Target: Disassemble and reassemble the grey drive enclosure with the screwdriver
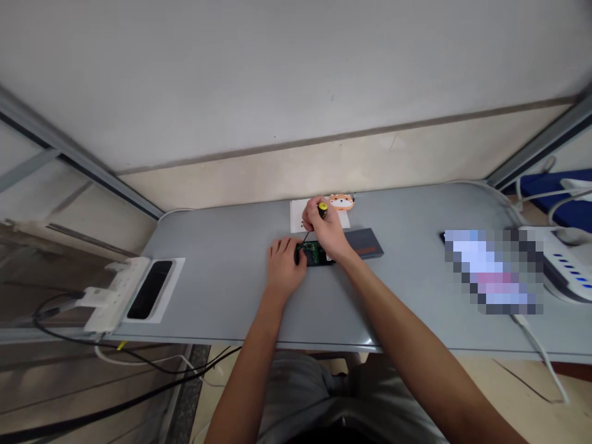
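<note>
A small black device with a green circuit board (314, 253) lies open on the grey table (231, 290). My left hand (284, 266) rests flat against its left end and holds it down. My right hand (324, 229) grips a screwdriver (320, 213) with a yellow and black handle. Its thin shaft slants down to the left onto the board. A dark grey cover with an orange stripe (365, 242) lies just to the right of the device, partly behind my right wrist.
A white sheet (296, 217) and an orange animal-shaped item (342, 201) lie at the table's back edge. A white power strip (111, 293) and a dark cable slot (150, 288) sit at the left. At the right are a blurred object (493, 271), a white hub (567, 268) and cables.
</note>
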Action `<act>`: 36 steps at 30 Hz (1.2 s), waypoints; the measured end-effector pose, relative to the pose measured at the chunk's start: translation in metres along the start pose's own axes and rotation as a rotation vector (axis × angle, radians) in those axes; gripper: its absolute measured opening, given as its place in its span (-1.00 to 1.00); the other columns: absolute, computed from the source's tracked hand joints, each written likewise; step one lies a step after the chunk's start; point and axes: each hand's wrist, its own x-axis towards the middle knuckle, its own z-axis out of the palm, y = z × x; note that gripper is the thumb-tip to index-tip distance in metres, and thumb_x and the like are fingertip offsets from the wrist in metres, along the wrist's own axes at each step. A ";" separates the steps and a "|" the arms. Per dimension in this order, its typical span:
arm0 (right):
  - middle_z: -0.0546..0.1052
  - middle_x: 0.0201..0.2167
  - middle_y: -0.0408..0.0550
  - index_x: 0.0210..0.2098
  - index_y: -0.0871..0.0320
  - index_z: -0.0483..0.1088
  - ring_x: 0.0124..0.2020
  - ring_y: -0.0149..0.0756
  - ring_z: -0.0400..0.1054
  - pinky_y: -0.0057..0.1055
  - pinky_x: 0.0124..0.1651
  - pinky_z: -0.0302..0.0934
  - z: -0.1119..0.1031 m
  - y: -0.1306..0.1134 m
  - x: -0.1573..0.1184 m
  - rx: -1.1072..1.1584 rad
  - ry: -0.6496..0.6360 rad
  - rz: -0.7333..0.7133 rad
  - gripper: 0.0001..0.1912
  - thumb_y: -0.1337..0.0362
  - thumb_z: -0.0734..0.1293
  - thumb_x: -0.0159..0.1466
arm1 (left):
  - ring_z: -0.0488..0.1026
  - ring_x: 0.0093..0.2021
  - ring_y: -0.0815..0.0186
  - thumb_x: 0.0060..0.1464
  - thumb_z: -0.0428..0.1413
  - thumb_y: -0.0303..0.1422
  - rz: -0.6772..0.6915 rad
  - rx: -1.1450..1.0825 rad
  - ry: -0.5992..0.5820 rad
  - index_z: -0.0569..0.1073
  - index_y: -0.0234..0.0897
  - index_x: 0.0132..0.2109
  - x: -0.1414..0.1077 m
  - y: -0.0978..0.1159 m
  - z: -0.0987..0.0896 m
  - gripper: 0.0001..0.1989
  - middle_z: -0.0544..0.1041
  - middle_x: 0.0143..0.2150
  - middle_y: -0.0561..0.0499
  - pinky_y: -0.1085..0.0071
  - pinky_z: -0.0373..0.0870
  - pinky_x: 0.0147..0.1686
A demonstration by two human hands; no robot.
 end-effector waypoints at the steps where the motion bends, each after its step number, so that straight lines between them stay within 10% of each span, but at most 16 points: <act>1: 0.18 -0.55 -0.29 -0.35 0.02 0.28 -0.56 -0.42 0.09 -0.39 -0.47 0.05 0.000 0.000 0.000 0.032 -0.023 0.003 -0.40 -0.39 0.35 0.26 | 0.46 0.07 0.02 0.27 0.12 -0.45 -0.002 -0.002 0.000 0.52 -0.18 0.01 0.000 0.000 0.000 -0.79 0.61 0.01 -0.08 0.11 0.37 0.08; 15: 0.49 -0.28 -0.11 -0.35 0.05 0.40 -0.31 -0.31 0.41 -0.33 -0.23 0.30 -0.013 0.000 0.002 0.194 -0.075 0.085 -0.49 -0.25 0.50 0.18 | 0.46 0.06 -0.01 0.25 0.11 -0.45 0.008 0.018 0.005 0.53 -0.17 0.01 0.002 -0.001 0.000 -0.78 0.60 0.01 -0.11 0.10 0.39 0.06; 24: 0.22 -0.52 -0.25 -0.34 0.02 0.31 -0.49 -0.37 0.15 -0.36 -0.38 0.13 -0.008 -0.004 0.004 0.168 -0.066 0.027 -0.44 -0.35 0.38 0.27 | 0.45 0.07 -0.01 0.26 0.09 -0.43 -0.005 0.016 -0.016 0.53 -0.15 0.00 0.003 0.000 -0.002 -0.78 0.60 0.00 -0.11 0.08 0.39 0.07; 36: 0.41 -0.43 -0.19 -0.37 0.02 0.33 -0.41 -0.35 0.29 -0.35 -0.31 0.20 -0.005 -0.004 -0.002 0.073 -0.053 0.035 -0.45 -0.31 0.47 0.19 | 0.45 0.06 -0.01 0.27 0.08 -0.43 -0.002 -0.010 -0.011 0.52 -0.15 0.01 0.001 0.001 -0.003 -0.77 0.60 0.01 -0.11 0.07 0.39 0.09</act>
